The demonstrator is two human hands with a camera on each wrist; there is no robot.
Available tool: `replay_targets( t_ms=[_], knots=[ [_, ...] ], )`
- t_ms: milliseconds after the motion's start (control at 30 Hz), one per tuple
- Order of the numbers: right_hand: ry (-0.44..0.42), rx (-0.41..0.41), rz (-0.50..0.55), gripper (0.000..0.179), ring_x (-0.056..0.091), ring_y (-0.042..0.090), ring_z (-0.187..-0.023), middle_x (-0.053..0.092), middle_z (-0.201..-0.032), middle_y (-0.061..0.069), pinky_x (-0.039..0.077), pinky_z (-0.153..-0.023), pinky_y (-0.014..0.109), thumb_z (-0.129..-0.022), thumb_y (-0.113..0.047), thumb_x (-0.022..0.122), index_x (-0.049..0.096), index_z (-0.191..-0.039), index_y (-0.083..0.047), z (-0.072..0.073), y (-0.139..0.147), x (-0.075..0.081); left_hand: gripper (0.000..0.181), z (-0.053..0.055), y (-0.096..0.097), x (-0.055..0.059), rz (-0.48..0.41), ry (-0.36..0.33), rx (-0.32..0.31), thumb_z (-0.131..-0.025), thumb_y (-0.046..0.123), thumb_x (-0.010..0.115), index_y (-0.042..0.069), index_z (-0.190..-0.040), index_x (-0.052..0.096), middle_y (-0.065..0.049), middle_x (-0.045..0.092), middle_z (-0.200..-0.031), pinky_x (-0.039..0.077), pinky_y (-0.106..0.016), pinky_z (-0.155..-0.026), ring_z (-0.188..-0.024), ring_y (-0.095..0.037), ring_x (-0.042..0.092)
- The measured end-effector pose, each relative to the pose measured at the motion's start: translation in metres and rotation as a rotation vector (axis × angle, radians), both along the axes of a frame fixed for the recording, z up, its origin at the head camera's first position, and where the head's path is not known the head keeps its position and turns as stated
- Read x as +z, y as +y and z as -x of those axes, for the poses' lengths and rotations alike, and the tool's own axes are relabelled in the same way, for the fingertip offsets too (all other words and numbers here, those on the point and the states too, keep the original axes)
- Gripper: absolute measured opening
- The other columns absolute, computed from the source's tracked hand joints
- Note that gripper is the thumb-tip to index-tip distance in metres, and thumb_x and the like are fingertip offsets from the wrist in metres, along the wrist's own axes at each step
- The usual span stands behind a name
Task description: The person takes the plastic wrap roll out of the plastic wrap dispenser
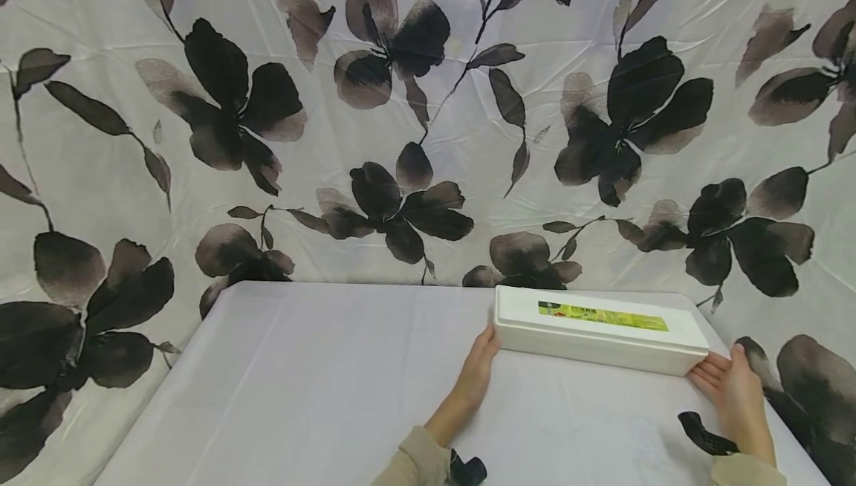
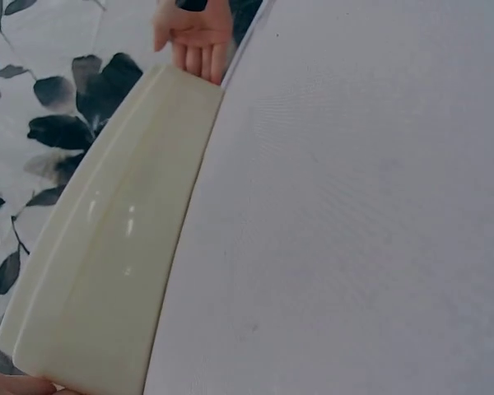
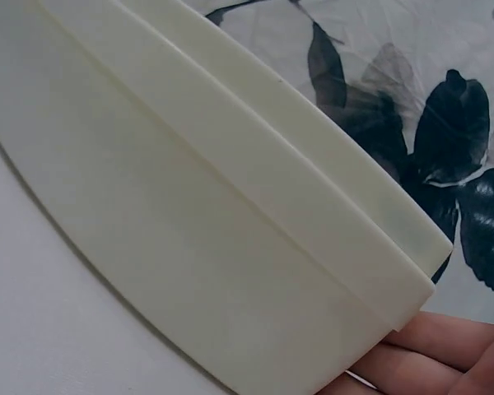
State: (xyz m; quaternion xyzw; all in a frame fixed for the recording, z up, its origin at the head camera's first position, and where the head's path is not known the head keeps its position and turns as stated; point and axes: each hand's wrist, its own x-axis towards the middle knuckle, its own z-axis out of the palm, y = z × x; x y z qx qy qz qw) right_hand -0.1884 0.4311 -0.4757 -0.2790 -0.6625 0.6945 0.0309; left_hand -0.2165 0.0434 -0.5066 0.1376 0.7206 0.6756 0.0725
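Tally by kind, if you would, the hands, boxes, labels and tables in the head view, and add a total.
Left hand and right hand: 2
Box: 1
Label: 1
Table: 1
Total: 5

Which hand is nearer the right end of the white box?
Right: the right hand is at that end of the white box; the left hand is at the opposite end.

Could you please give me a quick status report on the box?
Left hand, right hand at opposite ends. White box at far right of table. No obstruction visible.
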Motion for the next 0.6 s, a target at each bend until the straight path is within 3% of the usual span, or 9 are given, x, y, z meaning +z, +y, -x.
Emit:
replay_targets(
  t_ms=[33,67,167,200,300,367,433,500,600],
  knots=[
    [-0.003,0.01,0.01,0.096,0.035,0.038,-0.139,0.012,-0.157,0.029,0.047,-0.097,0.034,-0.095,-0.068,0.006,0.006,-0.153,0.008,0.0,0.0,0.001,0.064,0.0,-0.002,0.001,0.0,0.002,-0.009,-0.105,0.034,0.026,-0.005,-0.155,0.015,-0.022,0.018,-0.16,0.011,-0.057,-0.117,-0.149,-0.038,0.014],
    [-0.002,0.015,0.012,0.096,0.048,0.036,-0.131,0.013,-0.156,0.029,0.05,-0.093,0.033,-0.096,-0.068,0.007,0.007,-0.153,0.009,-0.001,0.0,0.001,0.065,0.0,-0.004,0.003,0.0,0.013,-0.019,-0.105,0.033,0.026,-0.006,-0.155,0.012,-0.023,0.015,-0.161,0.01,-0.056,-0.117,-0.149,-0.038,0.012],
    [0.007,0.049,0.019,0.096,0.058,0.032,-0.122,0.014,-0.155,0.031,0.054,-0.088,0.034,-0.097,-0.067,0.009,0.008,-0.152,0.011,-0.001,0.0,0.002,0.065,0.0,-0.01,0.005,0.0,0.05,-0.049,-0.104,0.03,0.024,-0.008,-0.155,0.007,-0.026,0.011,-0.16,0.007,-0.057,-0.117,-0.149,-0.04,0.009],
    [0.014,0.057,0.024,0.095,0.066,0.028,-0.11,0.021,-0.152,0.035,0.054,-0.086,0.035,-0.098,-0.065,0.01,0.009,-0.152,0.013,-0.001,0.001,0.002,0.066,0.0,-0.012,0.006,-0.001,0.053,-0.061,-0.104,0.03,0.024,-0.007,-0.155,0.005,-0.026,0.009,-0.161,0.006,-0.057,-0.117,-0.149,-0.04,0.008],
    [0.019,0.093,0.021,0.093,0.069,0.023,-0.097,0.023,-0.15,0.039,0.056,-0.082,0.035,-0.1,-0.062,0.011,0.009,-0.15,0.016,0.0,0.0,0.003,0.066,0.0,-0.019,0.008,0.003,0.058,-0.088,-0.104,0.03,0.023,-0.005,-0.156,0.002,-0.023,0.007,-0.162,0.005,-0.055,-0.117,-0.15,-0.037,0.006],
    [0.021,0.112,0.017,0.092,0.068,0.012,-0.082,0.038,-0.14,0.043,0.057,-0.08,0.036,-0.101,-0.061,0.012,0.009,-0.149,0.018,0.001,-0.001,0.004,0.066,0.0,-0.023,0.01,0.005,0.06,-0.106,-0.104,0.031,0.023,-0.001,-0.157,0.0,-0.02,0.006,-0.163,0.004,-0.055,-0.117,-0.15,-0.034,0.005],
    [0.021,0.144,0.03,0.094,0.064,0.004,-0.077,0.052,-0.127,0.04,0.057,-0.081,0.036,-0.101,-0.062,0.014,0.007,-0.148,0.019,0.002,-0.002,0.005,0.066,-0.001,-0.028,0.012,0.031,0.04,-0.099,-0.104,0.033,0.023,0.001,-0.158,0.0,-0.019,0.006,-0.163,0.003,-0.057,-0.117,-0.15,-0.034,0.004],
    [0.031,0.19,0.052,0.096,0.064,0.005,-0.078,0.064,-0.109,0.027,0.056,-0.084,0.037,-0.101,-0.062,0.015,0.004,-0.147,0.021,0.002,-0.004,0.006,0.067,-0.002,-0.034,0.014,0.058,0.031,-0.089,-0.104,0.036,0.023,0.001,-0.158,0.001,-0.02,0.005,-0.163,0.001,-0.061,-0.115,-0.15,-0.037,0.002],
    [0.047,0.253,0.09,0.1,0.066,0.008,-0.082,0.066,-0.1,0.013,0.054,-0.088,0.04,-0.099,-0.065,0.018,0.002,-0.146,0.023,0.002,-0.007,0.007,0.069,-0.005,-0.045,0.015,0.099,0.024,-0.074,-0.104,0.039,0.022,0.0,-0.157,0.001,-0.021,0.003,-0.163,-0.005,-0.065,-0.112,-0.149,-0.039,-0.002]
  ],
)
